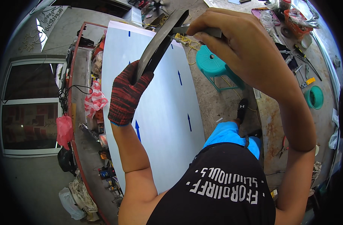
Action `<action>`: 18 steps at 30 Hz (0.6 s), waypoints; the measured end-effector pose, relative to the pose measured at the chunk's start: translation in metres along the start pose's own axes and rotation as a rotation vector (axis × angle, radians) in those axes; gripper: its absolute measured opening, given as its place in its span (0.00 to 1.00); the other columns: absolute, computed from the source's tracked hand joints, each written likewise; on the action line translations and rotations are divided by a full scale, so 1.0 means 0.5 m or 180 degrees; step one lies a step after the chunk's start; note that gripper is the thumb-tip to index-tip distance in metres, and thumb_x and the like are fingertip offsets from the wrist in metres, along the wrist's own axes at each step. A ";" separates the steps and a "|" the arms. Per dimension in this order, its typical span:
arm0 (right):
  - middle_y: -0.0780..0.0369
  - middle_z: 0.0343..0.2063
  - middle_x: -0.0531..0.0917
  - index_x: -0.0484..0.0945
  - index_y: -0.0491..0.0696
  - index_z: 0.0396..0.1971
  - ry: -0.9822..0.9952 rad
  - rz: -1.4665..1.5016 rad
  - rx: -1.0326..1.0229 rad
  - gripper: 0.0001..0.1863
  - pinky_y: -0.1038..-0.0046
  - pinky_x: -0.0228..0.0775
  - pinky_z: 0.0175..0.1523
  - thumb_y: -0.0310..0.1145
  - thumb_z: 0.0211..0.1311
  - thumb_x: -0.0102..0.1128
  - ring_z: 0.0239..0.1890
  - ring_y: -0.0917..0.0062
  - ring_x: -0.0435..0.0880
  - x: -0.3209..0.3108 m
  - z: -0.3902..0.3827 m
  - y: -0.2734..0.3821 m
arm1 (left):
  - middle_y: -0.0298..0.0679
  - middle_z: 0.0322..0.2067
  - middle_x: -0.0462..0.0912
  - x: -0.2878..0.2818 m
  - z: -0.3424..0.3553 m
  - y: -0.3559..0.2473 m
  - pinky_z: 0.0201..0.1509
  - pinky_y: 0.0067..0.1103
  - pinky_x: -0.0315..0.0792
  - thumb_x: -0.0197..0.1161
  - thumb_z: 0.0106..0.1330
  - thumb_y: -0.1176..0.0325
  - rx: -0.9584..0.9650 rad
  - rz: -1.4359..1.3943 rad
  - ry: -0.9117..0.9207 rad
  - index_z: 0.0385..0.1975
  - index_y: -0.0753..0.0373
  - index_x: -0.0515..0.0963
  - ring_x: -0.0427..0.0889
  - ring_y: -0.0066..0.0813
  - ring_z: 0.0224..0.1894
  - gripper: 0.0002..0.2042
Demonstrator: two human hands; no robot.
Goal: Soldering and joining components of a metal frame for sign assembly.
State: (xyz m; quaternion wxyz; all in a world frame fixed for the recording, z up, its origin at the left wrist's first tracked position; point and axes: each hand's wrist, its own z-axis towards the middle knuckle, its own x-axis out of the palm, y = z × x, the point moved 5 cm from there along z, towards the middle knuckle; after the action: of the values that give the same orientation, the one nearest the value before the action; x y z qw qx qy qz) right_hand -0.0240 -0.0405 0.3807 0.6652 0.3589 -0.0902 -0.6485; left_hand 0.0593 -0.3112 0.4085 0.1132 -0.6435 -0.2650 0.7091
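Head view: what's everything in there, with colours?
Strip: one, grey, top centre
Flat piece: one, grey, beside strip
Sheet: one, pale blue, centre
Stool: one, teal, right of sheet
Basket: one, orange, upper right
Round container: one, green, right
Small tools: several, mixed, right
Striped bag: one, red-white, left
Plain bag: one, pink, left
Window: one, white-framed, far left
Shirt: one, black, bottom
Left hand: one, red-black gloved, holding strip
Right hand: one, bare, holding flat piece
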 end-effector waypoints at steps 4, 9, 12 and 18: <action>0.57 0.38 0.86 0.83 0.40 0.46 0.0009 -0.0077 -0.0070 0.09 0.75 0.76 0.38 0.25 0.71 0.59 0.33 0.75 0.86 -0.024 0.008 0.016 | 0.38 0.36 0.88 -0.002 -0.001 0.007 0.39 0.18 0.74 0.69 0.68 0.61 -0.0016 -0.0042 -0.0028 0.61 0.65 0.78 0.80 0.18 0.34 0.24; 0.52 0.37 0.83 0.81 0.35 0.42 0.0681 0.0266 0.0679 0.09 0.66 0.77 0.44 0.27 0.70 0.60 0.36 0.61 0.84 -0.045 0.020 0.022 | 0.41 0.42 0.86 -0.001 0.001 0.003 0.51 0.24 0.75 0.70 0.68 0.60 -0.0175 -0.0070 0.0036 0.60 0.69 0.78 0.80 0.25 0.42 0.25; 0.52 0.37 0.83 0.81 0.35 0.42 0.0815 0.0259 0.0804 0.09 0.66 0.76 0.44 0.27 0.70 0.60 0.37 0.62 0.84 -0.040 0.023 0.024 | 0.42 0.43 0.86 0.001 0.001 -0.001 0.52 0.24 0.75 0.70 0.68 0.60 -0.0152 -0.0121 0.0039 0.60 0.69 0.77 0.81 0.25 0.43 0.25; 0.51 0.37 0.83 0.81 0.36 0.42 0.0868 0.0126 0.0690 0.11 0.64 0.75 0.47 0.29 0.72 0.58 0.39 0.61 0.83 -0.037 0.023 0.022 | 0.41 0.44 0.86 0.003 0.002 -0.004 0.51 0.24 0.75 0.70 0.68 0.60 -0.0192 -0.0135 0.0012 0.61 0.69 0.77 0.80 0.25 0.43 0.26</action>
State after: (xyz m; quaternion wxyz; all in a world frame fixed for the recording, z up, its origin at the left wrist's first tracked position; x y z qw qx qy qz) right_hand -0.0244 -0.0288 0.4020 0.6413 0.5113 -0.0756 -0.5670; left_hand 0.0578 -0.3088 0.4083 0.1092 -0.6422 -0.2996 0.6971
